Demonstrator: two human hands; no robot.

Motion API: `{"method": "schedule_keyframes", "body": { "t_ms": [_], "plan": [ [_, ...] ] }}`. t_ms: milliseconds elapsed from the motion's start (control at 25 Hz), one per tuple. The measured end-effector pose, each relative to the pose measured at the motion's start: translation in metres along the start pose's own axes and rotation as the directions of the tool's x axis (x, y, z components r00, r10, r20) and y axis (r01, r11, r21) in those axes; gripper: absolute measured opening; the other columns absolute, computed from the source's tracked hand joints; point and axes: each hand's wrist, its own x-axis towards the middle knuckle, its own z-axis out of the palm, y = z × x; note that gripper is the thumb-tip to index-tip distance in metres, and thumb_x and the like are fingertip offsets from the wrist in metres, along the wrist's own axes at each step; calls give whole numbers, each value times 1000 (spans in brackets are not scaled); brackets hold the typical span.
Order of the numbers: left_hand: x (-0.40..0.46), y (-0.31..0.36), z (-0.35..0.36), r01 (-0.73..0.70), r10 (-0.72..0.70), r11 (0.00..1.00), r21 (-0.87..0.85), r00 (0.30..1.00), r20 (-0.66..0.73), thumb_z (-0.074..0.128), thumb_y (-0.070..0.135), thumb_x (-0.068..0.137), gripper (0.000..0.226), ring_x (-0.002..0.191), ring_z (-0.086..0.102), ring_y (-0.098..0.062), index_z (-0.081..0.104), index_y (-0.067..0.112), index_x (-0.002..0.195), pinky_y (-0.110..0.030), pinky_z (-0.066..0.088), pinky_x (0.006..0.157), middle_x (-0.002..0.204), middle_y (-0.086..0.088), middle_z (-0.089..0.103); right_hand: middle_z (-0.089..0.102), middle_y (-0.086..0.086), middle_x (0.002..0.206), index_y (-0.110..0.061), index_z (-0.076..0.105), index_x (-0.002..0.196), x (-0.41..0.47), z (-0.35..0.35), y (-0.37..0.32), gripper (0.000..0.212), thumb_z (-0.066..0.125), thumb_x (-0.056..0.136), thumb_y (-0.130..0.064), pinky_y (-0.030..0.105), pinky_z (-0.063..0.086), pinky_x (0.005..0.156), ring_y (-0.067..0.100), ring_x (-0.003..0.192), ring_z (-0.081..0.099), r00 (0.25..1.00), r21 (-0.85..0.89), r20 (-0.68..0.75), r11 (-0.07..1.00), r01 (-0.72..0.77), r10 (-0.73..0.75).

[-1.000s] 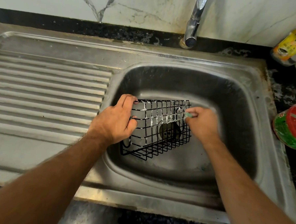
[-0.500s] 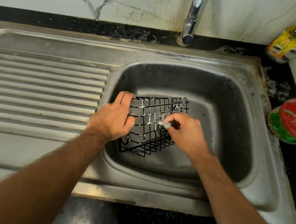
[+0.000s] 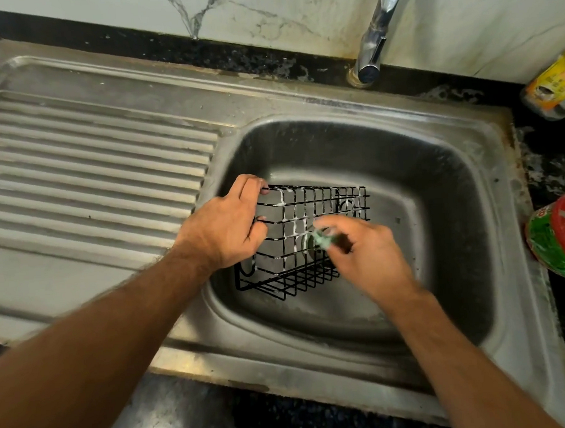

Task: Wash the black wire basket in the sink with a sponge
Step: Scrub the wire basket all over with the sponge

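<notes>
Two hands work in the sink (image 3: 489,183): the left hand (image 3: 223,230) grips the soapy black wire basket (image 3: 309,245), the right hand (image 3: 365,258) pinches a green sponge (image 3: 321,239) against it.

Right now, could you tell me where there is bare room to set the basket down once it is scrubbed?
The ribbed drainboard left of the sink lies bare. The bowl's right half, beyond the basket, is bare too. The counter right of the sink is crowded: a red-lidded jar and a yellow packet. Left hand and right hand with the sponge fill the bowl's left.
</notes>
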Motion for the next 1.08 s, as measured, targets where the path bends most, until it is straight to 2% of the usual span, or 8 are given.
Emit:
{"method": "schedule_keyframes", "body": {
  "t_ms": [160, 360, 440, 560, 640, 800, 960, 1080],
  "plan": [
    [0, 1, -1, 18, -18, 1000, 8, 1000, 13, 30, 41, 87, 65, 87, 66, -32, 32, 10, 144, -48, 57, 79, 141, -7, 38, 68, -4, 89, -20, 77, 108, -13, 24, -37, 23, 78, 86, -12, 9, 47, 59, 4, 65, 60, 978, 40, 8, 977, 208, -208],
    [0, 0, 0, 7, -7, 1000, -9, 1000, 3, 34, 39, 88, 58, 83, 65, -29, 35, 13, 141, -48, 58, 77, 138, -4, 39, 68, -5, 95, -18, 73, 91, 0, 8, 0, 5, 73, 89, -23, 35, 61, 67, 9, 78, 65, 983, 53, 27, 982, -183, 182],
    [0, 0, 0, 18, -18, 1000, -6, 1000, 1, 33, 40, 88, 59, 85, 65, -30, 35, 13, 141, -49, 58, 77, 139, -3, 38, 67, -5, 88, -17, 73, 87, 4, 8, -11, 6, 74, 89, -23, 33, 59, 63, 10, 73, 63, 998, 46, -29, 998, -47, 49],
    [0, -2, 1, 28, -28, 1000, 0, 1000, 12, 26, 45, 85, 68, 91, 66, -31, 32, 12, 144, -50, 58, 80, 141, -5, 38, 57, -11, 79, -16, 72, 81, -2, 19, -39, 11, 74, 89, -22, 9, 41, 57, -2, 62, 50, 987, 40, -3, 986, 162, -162],
    [1, -3, 2, 19, -19, 1000, 6, 1000, 18, 26, 45, 85, 68, 94, 66, -28, 31, 12, 144, -50, 58, 83, 142, -5, 38, 54, -15, 79, -17, 69, 80, -2, 21, -30, 11, 75, 89, -21, 6, 37, 58, -5, 62, 49, 993, 85, 19, 990, 113, -115],
    [2, -4, 4, 7, -7, 1000, -11, 1000, 10, 28, 45, 85, 66, 97, 66, -26, 33, 13, 143, -49, 57, 86, 141, -5, 39, 64, -16, 88, -21, 71, 84, 5, 11, -7, 6, 76, 87, -21, 17, 52, 63, -2, 72, 60, 996, 151, 91, 989, -10, -4],
    [2, -5, 6, -3, 3, 1000, -20, 1000, 9, 28, 46, 86, 66, 98, 66, -28, 33, 13, 142, -49, 58, 85, 140, -4, 38, 60, -18, 85, -20, 69, 81, 11, 4, 3, 10, 77, 85, -15, 10, 45, 64, -4, 74, 58, 987, 61, 150, 997, 42, -50],
    [2, -6, 6, 1, -1, 999, -36, 1000, 5, 29, 46, 85, 66, 97, 66, -30, 34, 13, 142, -51, 57, 84, 140, -3, 38, 57, -20, 87, -28, 65, 79, 15, -4, 27, 19, 76, 86, -14, 4, 38, 64, -9, 73, 54, 989, -24, 94, 994, -110, 112]
  ]
}}
